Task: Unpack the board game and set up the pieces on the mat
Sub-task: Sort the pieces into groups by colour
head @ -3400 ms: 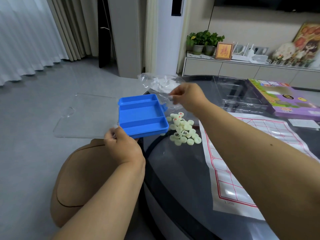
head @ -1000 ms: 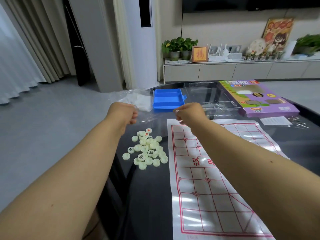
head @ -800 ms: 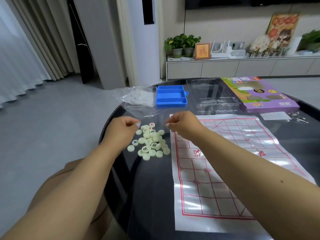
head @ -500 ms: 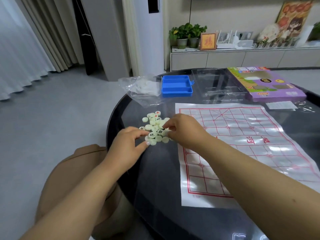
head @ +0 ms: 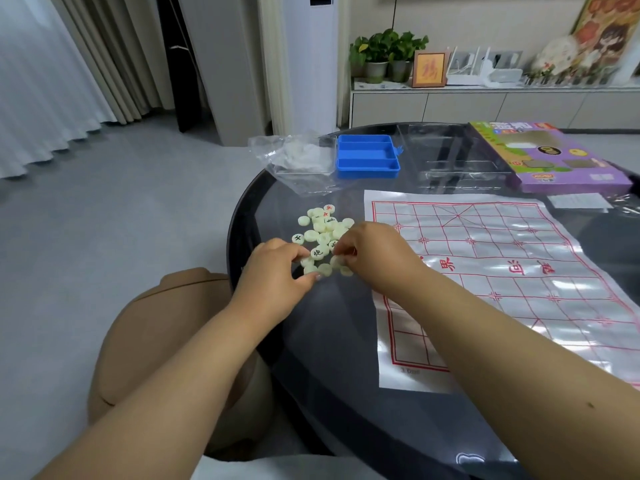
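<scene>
Mat (head: 512,278) right of centre, long axis running near-left to far-right. Pieces (head: 320,233) heaped centre frame; left hand (head: 277,271) and right hand (head: 374,258) each pinch pieces.

- Two hands over the tabletop (head: 346,358): the left hand (head: 273,271) and the right hand (head: 375,258).
- One heap of pale round game pieces (head: 323,237); about twenty show, but several are hidden under the fingers, so the exact count cannot be told.
- One white mat (head: 502,271) with a red grid.
- One blue tray (head: 367,156) with three compartments.
- One purple game box (head: 550,157).
- One clear plastic bag (head: 298,161).
- One clear plastic insert (head: 450,157).
- One white paper slip (head: 576,200).
- Two potted plants (head: 388,55) on the far shelf.
- One framed picture (head: 429,69) beside them.
</scene>
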